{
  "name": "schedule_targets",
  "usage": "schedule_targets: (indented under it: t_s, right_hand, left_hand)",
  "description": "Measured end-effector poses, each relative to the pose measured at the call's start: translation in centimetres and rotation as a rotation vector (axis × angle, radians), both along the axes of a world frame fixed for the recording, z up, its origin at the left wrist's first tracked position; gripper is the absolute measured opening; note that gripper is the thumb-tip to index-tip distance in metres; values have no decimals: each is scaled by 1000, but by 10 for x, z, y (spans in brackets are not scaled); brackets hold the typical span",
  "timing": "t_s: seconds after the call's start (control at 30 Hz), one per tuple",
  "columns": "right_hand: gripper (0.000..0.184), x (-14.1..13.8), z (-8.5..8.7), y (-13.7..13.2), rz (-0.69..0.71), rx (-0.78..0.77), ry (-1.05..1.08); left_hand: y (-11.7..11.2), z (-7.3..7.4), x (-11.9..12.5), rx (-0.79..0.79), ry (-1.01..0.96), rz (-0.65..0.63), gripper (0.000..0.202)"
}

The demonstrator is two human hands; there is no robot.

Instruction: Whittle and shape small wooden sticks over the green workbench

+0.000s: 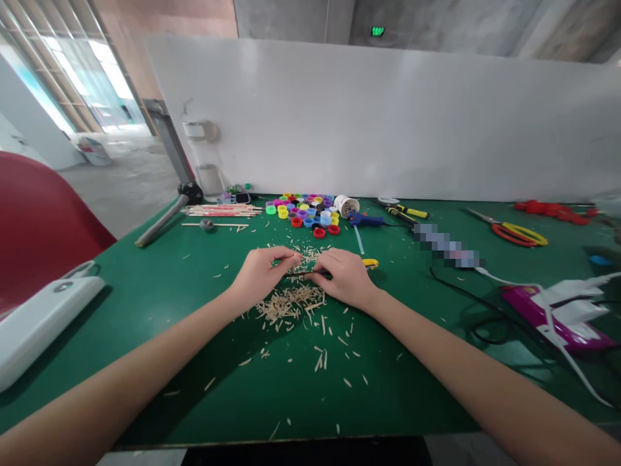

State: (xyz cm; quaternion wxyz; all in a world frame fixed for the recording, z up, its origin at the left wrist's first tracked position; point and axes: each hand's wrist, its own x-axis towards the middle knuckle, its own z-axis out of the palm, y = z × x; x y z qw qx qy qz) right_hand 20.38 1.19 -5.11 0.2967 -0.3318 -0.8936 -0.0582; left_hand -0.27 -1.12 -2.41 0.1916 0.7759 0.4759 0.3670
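My left hand and my right hand rest close together on the green table, fingers curled. Between them runs a thin dark stick, pinched at each end by a hand. Just below the hands lies a pile of pale wood shavings, with more chips scattered toward the near edge. A yellow-handled tool peeks out behind my right hand.
At the back lie several coloured plastic rings, a bundle of wooden sticks, a blue glue gun, screwdrivers and orange-yellow scissors. A pink-and-white device with cables sits right; a white box left.
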Motion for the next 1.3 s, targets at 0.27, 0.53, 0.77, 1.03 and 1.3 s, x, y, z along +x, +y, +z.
schedule_targets:
  t_s: [0.27,0.53,0.77,1.03,1.3]
  right_hand:
    - [21,-2,-1,2,21,-61,-66]
    - [27,-4,5,2,-32,-43,-39]
    - [25,-5,13,3,-38,-152,-54]
    - [23,-5,6,6,16,-177,-106]
    - [25,-2,-1,2,33,-69,-4]
  left_hand:
    - [-2,-1,2,-7,35,-45,27]
    - [1,-5,1,-33,-50,-22,22]
    - [0,-4,2,-49,-45,-37,14]
    - [-2,-1,1,-59,-49,-115,16]
    - [4,-5,-4,-81,-136,-105,13]
